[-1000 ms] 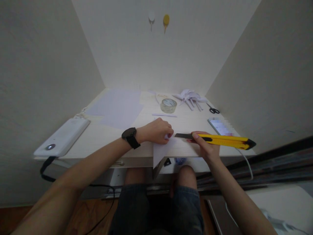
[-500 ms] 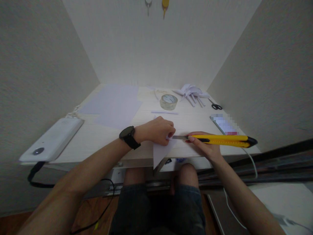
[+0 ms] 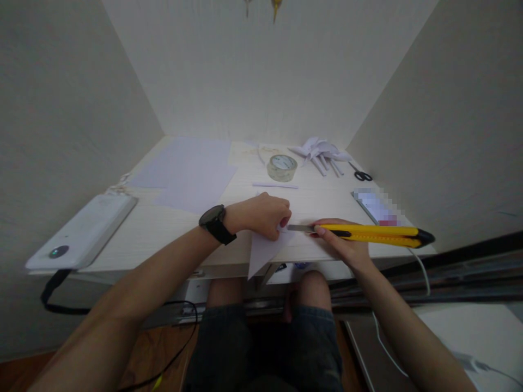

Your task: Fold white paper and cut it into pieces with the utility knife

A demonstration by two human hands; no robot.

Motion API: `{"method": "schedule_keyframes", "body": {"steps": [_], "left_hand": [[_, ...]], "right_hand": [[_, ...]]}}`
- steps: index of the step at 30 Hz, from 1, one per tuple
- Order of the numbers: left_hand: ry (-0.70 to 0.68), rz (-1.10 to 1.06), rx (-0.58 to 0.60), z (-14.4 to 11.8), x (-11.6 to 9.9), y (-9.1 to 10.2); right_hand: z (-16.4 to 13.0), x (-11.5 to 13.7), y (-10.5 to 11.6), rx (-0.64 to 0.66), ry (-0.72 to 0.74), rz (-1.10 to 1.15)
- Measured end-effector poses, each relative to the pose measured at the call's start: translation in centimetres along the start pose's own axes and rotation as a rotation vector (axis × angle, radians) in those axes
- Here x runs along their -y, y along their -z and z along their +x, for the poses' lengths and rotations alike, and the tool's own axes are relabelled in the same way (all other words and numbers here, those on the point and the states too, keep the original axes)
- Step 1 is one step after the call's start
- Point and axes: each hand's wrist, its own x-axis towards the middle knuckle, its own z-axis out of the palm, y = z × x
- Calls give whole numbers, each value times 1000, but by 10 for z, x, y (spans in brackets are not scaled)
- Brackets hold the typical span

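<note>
My left hand, with a black watch on its wrist, is closed on a piece of white paper near the desk's front edge. One pointed corner of the paper hangs over that edge. My right hand grips a yellow utility knife near its blade end, the handle pointing right. The bare blade points left, its tip at the paper beside my left fingers. Exactly how the tip meets the paper is hidden by the fingers.
On the desk lie white sheets, a tape roll, a thin paper stick, paper pinwheels, black-handled scissors and a phone. A white power bank-like device sits at the left edge.
The paper's hanging corner has swung slightly left and up. Both hands and the knife stay almost in place; the camera view has shifted a little.
</note>
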Motion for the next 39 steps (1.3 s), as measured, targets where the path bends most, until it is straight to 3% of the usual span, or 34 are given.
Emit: {"method": "schedule_keyframes", "body": {"steps": [4, 22, 39], "left_hand": [[-2, -6, -13, 0, 0, 0], [-33, 11, -46, 0, 2, -3], [-21, -5, -24, 1, -1, -3]], "right_hand": [[-1, 0, -3, -44, -34, 14], [-1, 3, -1, -4, -28, -40], [-3, 15, -2, -48, 38, -140]]}}
